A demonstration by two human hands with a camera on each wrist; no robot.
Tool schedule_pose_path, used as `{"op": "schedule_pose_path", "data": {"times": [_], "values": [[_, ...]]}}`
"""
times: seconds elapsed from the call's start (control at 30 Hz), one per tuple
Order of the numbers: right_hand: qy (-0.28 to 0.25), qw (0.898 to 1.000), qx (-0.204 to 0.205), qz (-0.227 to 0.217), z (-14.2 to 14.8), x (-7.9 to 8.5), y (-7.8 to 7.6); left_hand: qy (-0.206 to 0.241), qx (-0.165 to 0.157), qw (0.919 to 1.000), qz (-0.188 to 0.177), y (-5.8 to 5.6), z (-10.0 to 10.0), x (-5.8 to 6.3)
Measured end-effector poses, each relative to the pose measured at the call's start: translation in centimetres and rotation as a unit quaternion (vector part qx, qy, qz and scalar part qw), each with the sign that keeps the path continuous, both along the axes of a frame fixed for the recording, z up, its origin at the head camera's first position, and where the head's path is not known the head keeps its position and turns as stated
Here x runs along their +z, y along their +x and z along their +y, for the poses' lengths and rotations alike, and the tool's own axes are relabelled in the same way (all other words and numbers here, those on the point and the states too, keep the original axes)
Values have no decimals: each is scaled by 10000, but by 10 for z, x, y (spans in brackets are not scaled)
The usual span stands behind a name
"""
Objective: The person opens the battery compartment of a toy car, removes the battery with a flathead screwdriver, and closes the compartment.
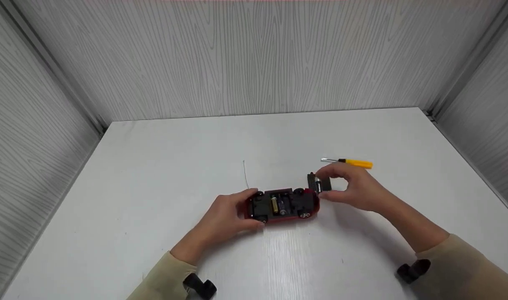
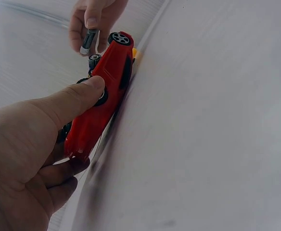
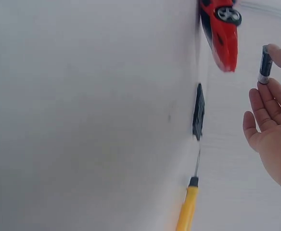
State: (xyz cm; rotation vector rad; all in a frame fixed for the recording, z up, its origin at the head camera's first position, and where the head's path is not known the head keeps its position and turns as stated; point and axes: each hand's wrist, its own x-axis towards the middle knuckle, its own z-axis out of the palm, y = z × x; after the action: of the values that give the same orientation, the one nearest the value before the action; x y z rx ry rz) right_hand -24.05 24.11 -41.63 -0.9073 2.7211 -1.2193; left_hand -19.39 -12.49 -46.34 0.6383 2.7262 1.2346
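A red toy car [image 1: 281, 205] lies upside down, its black underside facing up. My left hand [image 1: 224, 214] grips one end of it, the thumb [image 2: 85, 94] along the side and the fingers opposite. In the open compartment sit a gold battery [image 1: 274, 204] and a dark one [image 1: 282, 205]. Just off the car's other end, my right hand [image 1: 358, 189] pinches a small dark battery [image 3: 265, 65] between thumb and fingertips, above the table. Under that hand lies a flat black cover [image 3: 198, 111], partly hidden in the head view.
A yellow-handled screwdriver [image 1: 358, 163] lies behind the right hand. From the gripped end of the car, a thin wire [image 1: 245, 175] extends toward the back of the white table [image 1: 174, 158]. Wood-grain panels [image 1: 254, 58] stand at the back and both sides.
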Motion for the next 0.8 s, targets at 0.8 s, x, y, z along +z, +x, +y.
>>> {"op": "schedule_pose_path", "data": {"times": [0.8], "values": [[733, 9902, -751, -917, 82, -19, -29, 56, -42, 10000, 32, -1, -1, -1]]}}
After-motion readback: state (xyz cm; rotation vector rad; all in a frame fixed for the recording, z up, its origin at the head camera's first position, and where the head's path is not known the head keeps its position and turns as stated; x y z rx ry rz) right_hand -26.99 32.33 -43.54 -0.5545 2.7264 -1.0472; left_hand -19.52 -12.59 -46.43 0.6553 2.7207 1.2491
